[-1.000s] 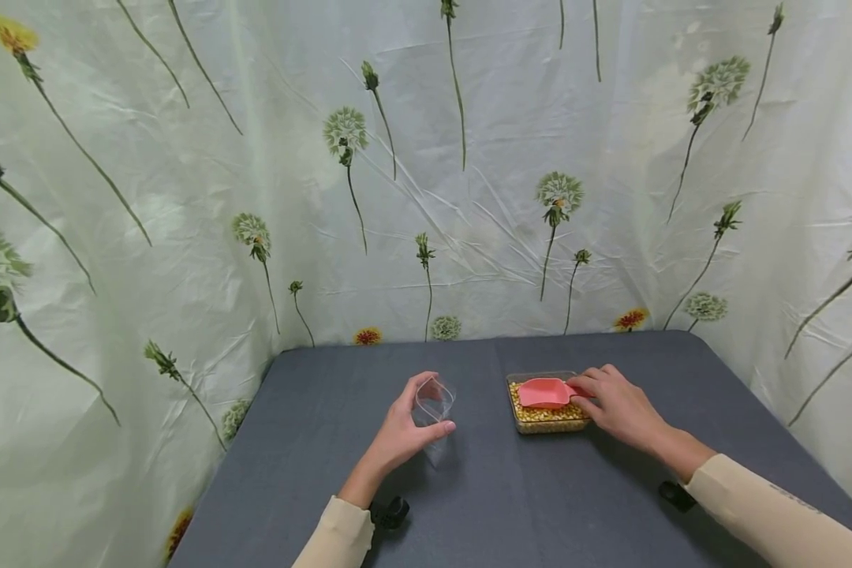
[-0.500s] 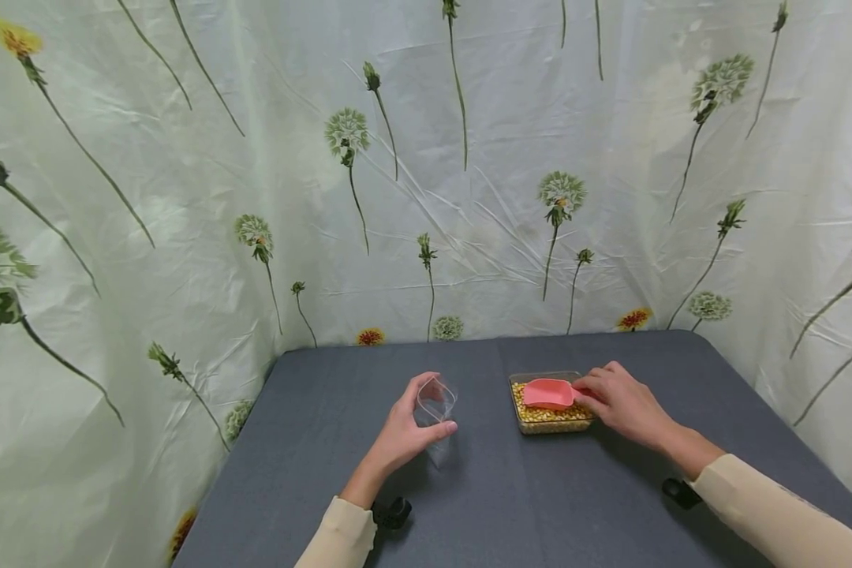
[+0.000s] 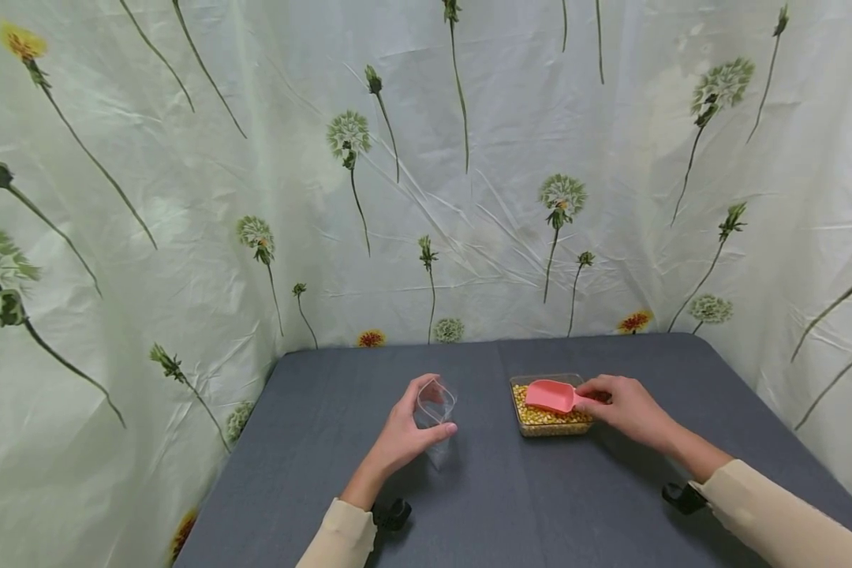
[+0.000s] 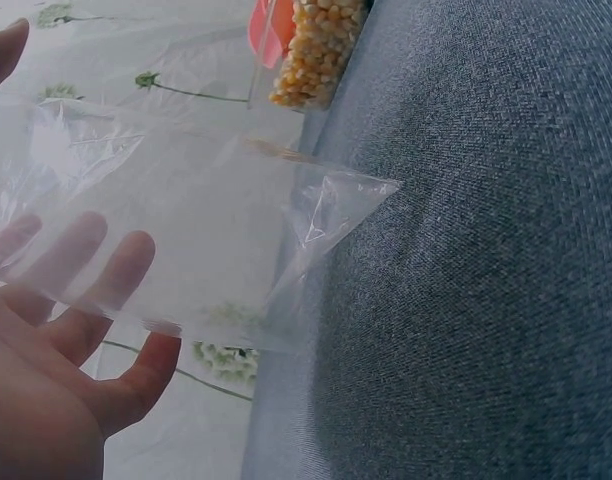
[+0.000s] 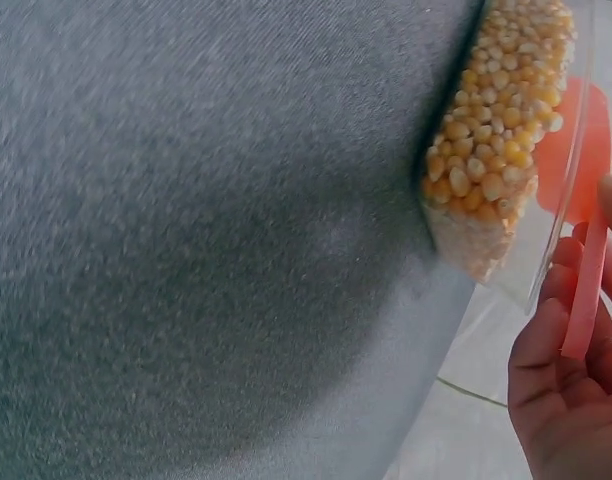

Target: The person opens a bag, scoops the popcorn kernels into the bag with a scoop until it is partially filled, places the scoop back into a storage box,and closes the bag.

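My left hand holds a clear plastic bag between thumb and fingers, its mouth spread wide and facing up. The bag's lower corner hangs close over the tabletop; no contents show inside. To the right, my right hand pinches the handle of a pink scoop. The scoop's bowl lies over the yellow corn kernels in a clear rectangular container. In the right wrist view, thumb and fingers wrap the scoop's handle beside the container's rim.
A dark grey cloth covers the table. Behind it and at the sides hangs a pale curtain printed with dandelions. Black wrist cameras sit under both cuffs, the left one close over the cloth.
The right hand and pink scoop have shifted slightly right, and the hand's grip on the handle has changed a little. My left hand and the bag stay nearly still.
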`<state>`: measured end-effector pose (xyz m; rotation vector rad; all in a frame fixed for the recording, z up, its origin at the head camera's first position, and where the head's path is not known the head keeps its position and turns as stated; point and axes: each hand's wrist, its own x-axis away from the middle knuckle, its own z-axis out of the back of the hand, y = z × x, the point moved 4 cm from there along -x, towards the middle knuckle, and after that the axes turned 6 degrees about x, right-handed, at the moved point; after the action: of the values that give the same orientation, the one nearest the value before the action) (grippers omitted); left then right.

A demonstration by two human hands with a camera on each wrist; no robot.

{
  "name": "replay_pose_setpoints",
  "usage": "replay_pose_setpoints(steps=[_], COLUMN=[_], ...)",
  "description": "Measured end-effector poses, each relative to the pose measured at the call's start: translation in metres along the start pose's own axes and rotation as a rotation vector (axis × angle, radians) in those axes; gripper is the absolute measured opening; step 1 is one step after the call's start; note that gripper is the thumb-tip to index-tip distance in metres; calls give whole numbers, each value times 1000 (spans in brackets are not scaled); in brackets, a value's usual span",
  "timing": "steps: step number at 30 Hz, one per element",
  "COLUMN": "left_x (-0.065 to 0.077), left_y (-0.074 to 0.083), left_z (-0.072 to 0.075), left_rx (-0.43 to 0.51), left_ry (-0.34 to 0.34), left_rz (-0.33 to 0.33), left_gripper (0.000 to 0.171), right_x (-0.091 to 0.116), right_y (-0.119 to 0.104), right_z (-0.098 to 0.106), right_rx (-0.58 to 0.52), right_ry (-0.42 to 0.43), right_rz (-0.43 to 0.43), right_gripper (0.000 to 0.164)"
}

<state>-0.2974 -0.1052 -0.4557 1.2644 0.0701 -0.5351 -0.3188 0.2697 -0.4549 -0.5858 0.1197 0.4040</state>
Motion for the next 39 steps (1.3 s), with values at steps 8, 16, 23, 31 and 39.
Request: replay_pose_setpoints(steps=[8,16,23,31,39], left_x=[-3,-2,-2,-2,-3], left_y=[-25,-26,-25,-27,-30], left_z=[0,0,-2,-1,1], left_rx=[-15,-33,-40,-34,-43], left_ry=[-5,6,-6,-10,-8], left_rz=[-9,-9,-4,-16,-19], left_gripper=[74,76,77,78,79], right_x=[2,-2,-3,-4,-5], right_y=[3,7,7,6,3], right_z=[2,7,17,35,48], right_rx=[-154,-231,-236,-160,-105], right_ry=[-62,-91,-109,-122,-160], right_rz=[-88,-153,-177,-165,-155], right_gripper=[30,24,23,21,18])
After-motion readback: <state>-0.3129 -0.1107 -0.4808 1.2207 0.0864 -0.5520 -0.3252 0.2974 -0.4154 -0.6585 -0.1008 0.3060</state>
